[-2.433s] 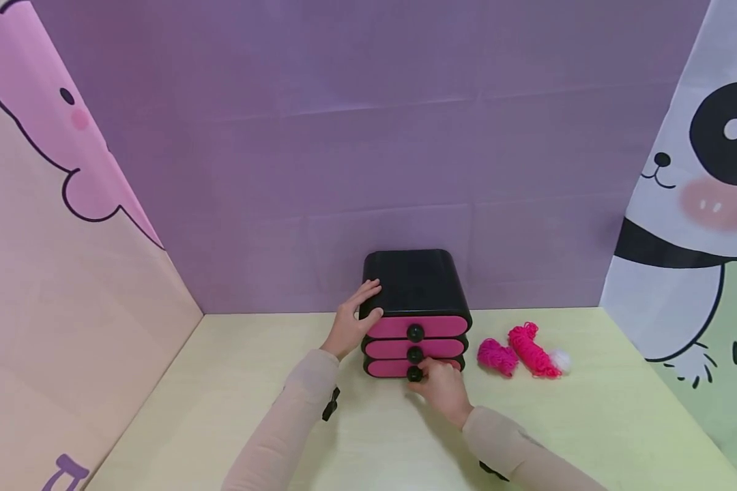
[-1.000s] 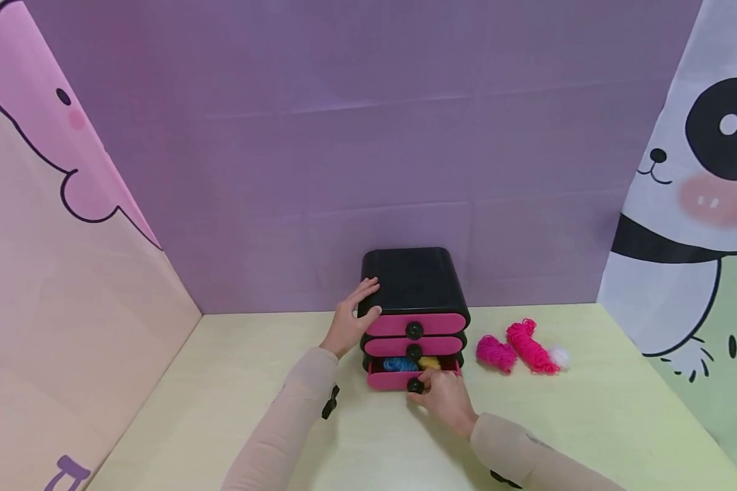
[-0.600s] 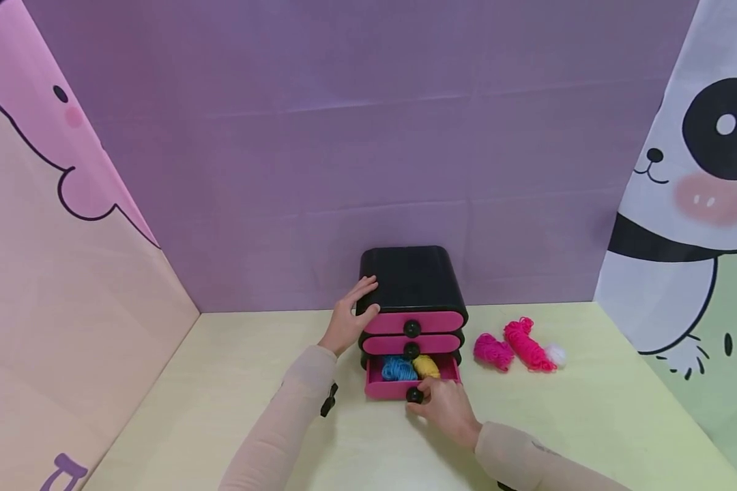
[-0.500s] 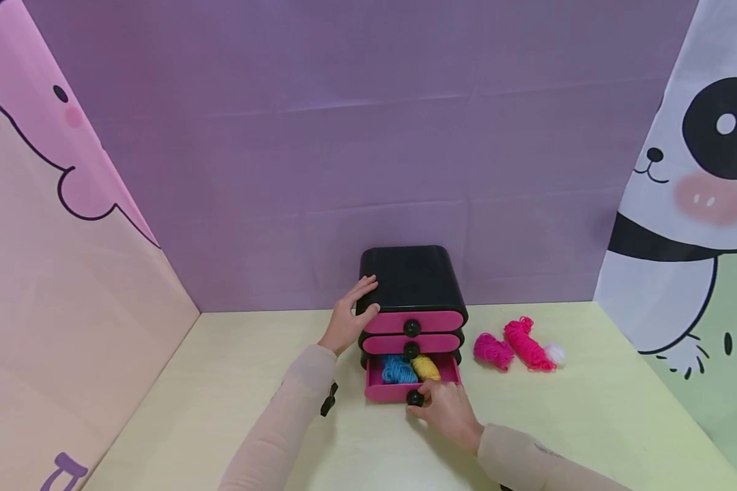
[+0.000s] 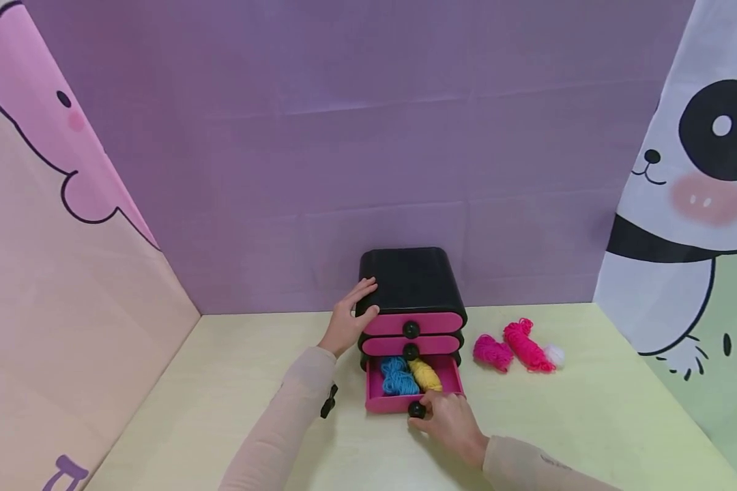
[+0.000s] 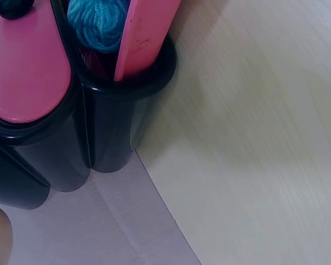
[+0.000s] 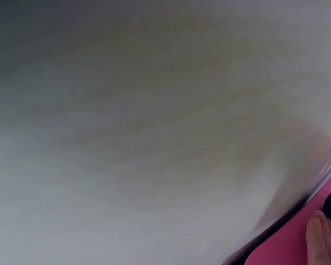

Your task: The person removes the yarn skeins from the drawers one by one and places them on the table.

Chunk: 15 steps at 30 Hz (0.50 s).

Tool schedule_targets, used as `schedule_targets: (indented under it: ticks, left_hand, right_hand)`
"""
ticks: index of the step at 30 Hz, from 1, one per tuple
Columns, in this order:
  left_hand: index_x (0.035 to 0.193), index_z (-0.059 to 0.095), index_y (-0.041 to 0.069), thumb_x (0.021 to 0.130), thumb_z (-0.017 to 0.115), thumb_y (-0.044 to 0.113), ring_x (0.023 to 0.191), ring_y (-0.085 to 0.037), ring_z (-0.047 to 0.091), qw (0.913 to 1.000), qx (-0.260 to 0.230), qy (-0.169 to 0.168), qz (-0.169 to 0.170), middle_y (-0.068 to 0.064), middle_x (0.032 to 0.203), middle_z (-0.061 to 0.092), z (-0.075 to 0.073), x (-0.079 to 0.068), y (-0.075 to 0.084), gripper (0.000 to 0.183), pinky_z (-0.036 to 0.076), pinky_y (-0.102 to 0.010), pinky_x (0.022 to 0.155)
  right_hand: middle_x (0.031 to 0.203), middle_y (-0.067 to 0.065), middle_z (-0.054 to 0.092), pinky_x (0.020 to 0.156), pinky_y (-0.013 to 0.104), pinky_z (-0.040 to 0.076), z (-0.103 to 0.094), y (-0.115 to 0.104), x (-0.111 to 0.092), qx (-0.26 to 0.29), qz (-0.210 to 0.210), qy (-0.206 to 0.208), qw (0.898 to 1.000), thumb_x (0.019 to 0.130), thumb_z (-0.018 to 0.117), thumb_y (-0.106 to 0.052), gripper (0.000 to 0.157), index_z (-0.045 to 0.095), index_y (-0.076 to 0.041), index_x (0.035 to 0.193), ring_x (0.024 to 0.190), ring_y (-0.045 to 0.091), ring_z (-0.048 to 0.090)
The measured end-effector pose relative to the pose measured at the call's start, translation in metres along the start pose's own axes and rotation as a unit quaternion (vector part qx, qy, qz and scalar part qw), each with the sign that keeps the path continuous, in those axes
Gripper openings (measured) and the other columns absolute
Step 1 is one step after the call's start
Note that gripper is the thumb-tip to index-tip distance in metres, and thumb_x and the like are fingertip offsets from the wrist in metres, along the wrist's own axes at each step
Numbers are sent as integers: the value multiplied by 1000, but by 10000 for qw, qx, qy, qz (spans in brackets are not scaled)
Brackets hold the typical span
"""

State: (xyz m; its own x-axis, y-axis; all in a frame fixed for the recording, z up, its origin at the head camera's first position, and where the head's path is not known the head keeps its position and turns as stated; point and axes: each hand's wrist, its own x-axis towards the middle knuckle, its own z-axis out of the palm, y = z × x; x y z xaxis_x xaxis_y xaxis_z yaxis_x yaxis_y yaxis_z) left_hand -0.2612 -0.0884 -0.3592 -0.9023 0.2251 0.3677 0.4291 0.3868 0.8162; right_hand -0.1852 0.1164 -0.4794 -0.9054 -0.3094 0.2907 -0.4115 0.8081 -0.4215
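Slid further out since the earlier frames: bottom drawer [image 5: 385, 406], right hand [image 5: 453, 424] along with it, more of the blue yarn [image 5: 399, 380] and yellow yarn [image 5: 426, 376] uncovered. Unmoved at the cabinet [image 5: 411, 279]: left hand [image 5: 345, 320].

Behind everything, creased purple backdrop [image 5: 319, 157]. To either side, pale panel with a pink animal [image 5: 37, 286] at left and panel with a panda [image 5: 663, 296] at right. Below, pale tabletop [image 5: 233, 382]. Across its near part, beige sleeves [image 5: 282, 423] on both arms. Near the backdrop, the black cabinet, with top drawer [image 5: 382, 324] and middle drawer [image 5: 379, 346] both pushed in.

On the cabinet's upper left edge, left hand with fingers straight and thumb held apart. At the front, right hand with thumb and fingers clamped on the bottom drawer's round black knob [image 5: 417, 409]; in the right wrist view, fingertips apparently against it, though too cropped to be sure.

Inside the bottom drawer, blue yarn at left, yellow yarn at right. On the tabletop, right of the cabinet and apart from it, long pink yarn [image 5: 528, 348], with shorter magenta yarn [image 5: 493, 352] just beside. Smaller again, at the pink yarn's right, white ball [image 5: 555, 355].
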Motion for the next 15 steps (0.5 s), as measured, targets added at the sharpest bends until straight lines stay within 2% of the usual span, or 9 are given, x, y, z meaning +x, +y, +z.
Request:
schedule_targets:
  ticks: [9, 15]
  left_hand:
    - [135, 44, 3, 91, 54, 13, 141, -22, 18, 9999, -4, -2, -108, -9, 148, 32, 0, -1, 1, 47, 17, -50, 112]
    - [135, 44, 2, 91, 54, 13, 141, -23, 19, 10000, 36, 20, -34, -10, 148, 32, 0, -1, 2, 47, 17, -50, 112]
  right_hand:
    - [63, -7, 62, 57, 25, 40, 1, 0, -2, 12, -156, 149, 9998, 66, 79, -34, 28, 66, -11, 77, 55, 1, 50]
    - [63, -7, 63, 55, 22, 40, 1, -1, -3, -19, -201, 122, 9997, 67, 79, -33, 28, 66, -11, 77, 54, 0, 51]
